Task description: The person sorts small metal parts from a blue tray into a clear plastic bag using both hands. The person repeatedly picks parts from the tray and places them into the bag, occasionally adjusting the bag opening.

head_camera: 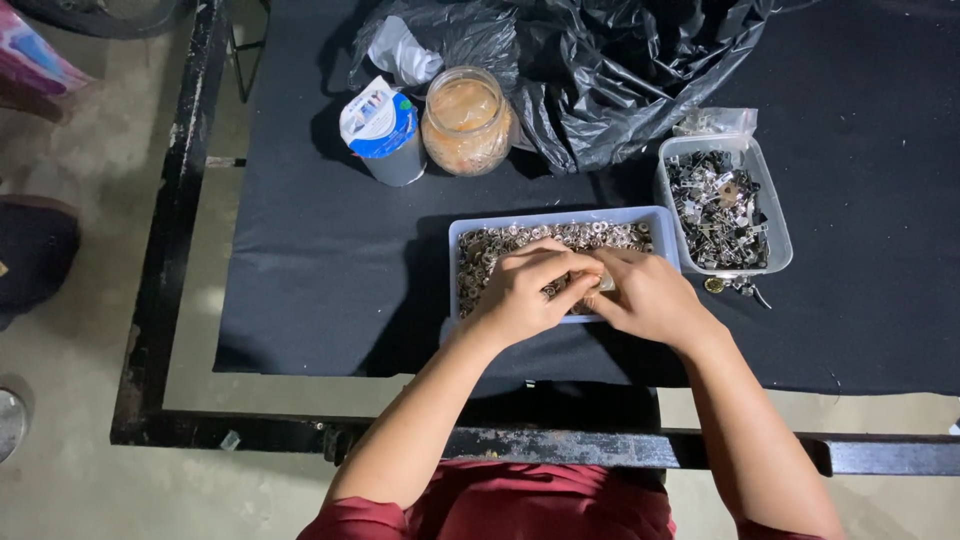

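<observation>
Hands meet over the blue tray [462,232] of small metal rings on the black worktop [320,250], left hand [525,290] and right hand [645,295] pinching tiny parts [603,284] together; fingertip alignment above the tray seems advisable.

I see shiny metal rings [500,245] in a smooth translucent plastic tray [560,218]. Counter [320,250] wears matt black cloth; bag [600,70] is glossy crinkled plastic, jar [466,122] glass.

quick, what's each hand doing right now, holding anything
Left hand: fingers curled shut, pinching a small metal piece over the tray of small metal rings.
Right hand: fingers closed against the left; what it holds cannot be told.
</observation>
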